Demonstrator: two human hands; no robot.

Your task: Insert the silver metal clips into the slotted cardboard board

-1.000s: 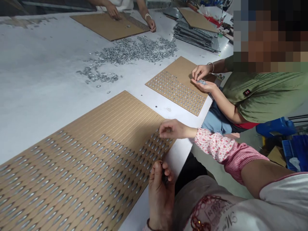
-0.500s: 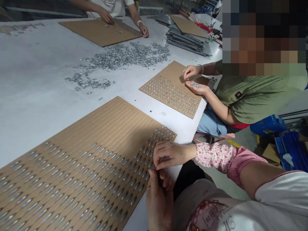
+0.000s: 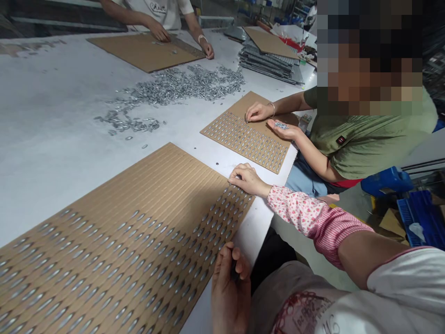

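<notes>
A brown grooved board (image 3: 146, 178) lies at an angle in front of me, with many small silver spindle-shaped metal pieces (image 3: 137, 253) set in rows along its grooves. My right hand (image 3: 245, 178), in a pink patterned sleeve, is at the board's far right edge. Its thumb and fingertips are pinched together just above the end of a row; what is between them is too small to make out. Low beside the near edge, my left hand (image 3: 231, 290) is turned palm up with curled fingers. Something dark shows inside it, mostly hidden.
Loose metal pieces (image 3: 184, 86) are heaped mid-table. To the right a co-worker's hands (image 3: 283, 130) hold pieces over a smaller board (image 3: 243, 139). Another person's hands (image 3: 160, 33) work at a far board (image 3: 128, 48). Stacked grey plates (image 3: 267, 65) stand at the back.
My right hand has moved away from my left, up to the board's far right edge. My left hand stays nearly still. The co-worker's one hand has shifted left onto their board.
</notes>
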